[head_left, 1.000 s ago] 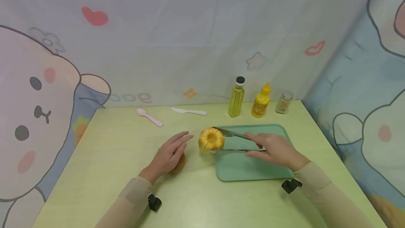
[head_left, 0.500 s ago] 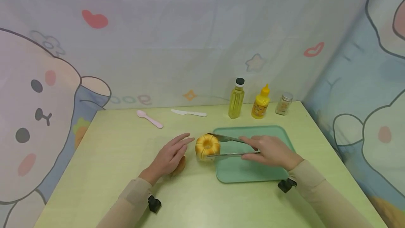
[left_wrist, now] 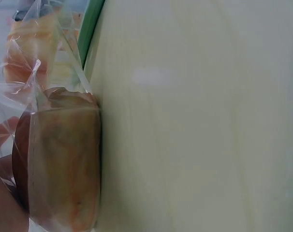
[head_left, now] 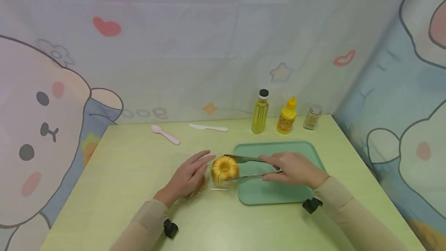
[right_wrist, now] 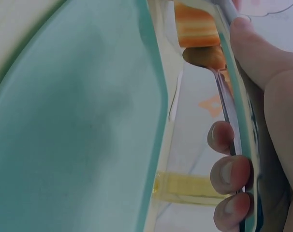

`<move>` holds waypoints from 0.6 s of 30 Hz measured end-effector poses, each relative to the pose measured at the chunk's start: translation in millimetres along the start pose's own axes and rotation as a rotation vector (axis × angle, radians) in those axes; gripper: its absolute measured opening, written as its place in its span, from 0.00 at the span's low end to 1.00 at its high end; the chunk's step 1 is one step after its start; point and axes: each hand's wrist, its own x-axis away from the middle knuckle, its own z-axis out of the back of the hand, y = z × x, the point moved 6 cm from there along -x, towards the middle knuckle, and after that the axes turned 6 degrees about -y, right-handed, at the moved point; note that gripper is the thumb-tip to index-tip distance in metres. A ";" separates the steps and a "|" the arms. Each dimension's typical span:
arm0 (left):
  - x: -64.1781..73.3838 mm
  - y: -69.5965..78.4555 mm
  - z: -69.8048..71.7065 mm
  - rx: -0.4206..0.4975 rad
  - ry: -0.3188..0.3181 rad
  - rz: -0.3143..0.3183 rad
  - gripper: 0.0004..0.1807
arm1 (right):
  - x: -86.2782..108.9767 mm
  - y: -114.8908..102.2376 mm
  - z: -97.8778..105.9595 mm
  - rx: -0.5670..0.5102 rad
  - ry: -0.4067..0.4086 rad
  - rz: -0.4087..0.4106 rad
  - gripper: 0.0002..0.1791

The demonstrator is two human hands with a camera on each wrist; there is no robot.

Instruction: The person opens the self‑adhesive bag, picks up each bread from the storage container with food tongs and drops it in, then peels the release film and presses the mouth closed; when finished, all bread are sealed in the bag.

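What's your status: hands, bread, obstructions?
Right hand holding tongs. Golden ring bread between tong ends, just off green tray. Left hand at plastic-wrapped bun. Possible snag: loose clear plastic by bread.

The left hand point(head_left: 184, 177) shows its back, its fingers point(head_left: 199, 160) nearly straight, slanting forward and toward the right hand point(head_left: 296, 169). The right hand grips, three fingertips point(right_wrist: 228, 175) curled, the thumb point(right_wrist: 255, 46) extended opposite and apart from them. Both hands' fingers point inward, well apart. Behind the fingers, the sleeved left forearm point(head_left: 137, 226) and right forearm point(head_left: 355, 214) spread outward toward the body.
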 end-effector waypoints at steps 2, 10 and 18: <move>-0.1 0.3 -0.8 0.002 0.001 -0.003 0.21 | -2.3 -0.5 -1.9 0.012 -0.005 -0.013 0.35; -2.5 1.8 -1.6 0.004 -0.006 0.000 0.21 | -13.6 -4.7 -8.2 0.039 -0.008 -0.045 0.36; -2.8 4.4 -4.9 -0.047 -0.015 -0.023 0.21 | -24.6 -13.6 -14.9 0.029 -0.025 -0.077 0.35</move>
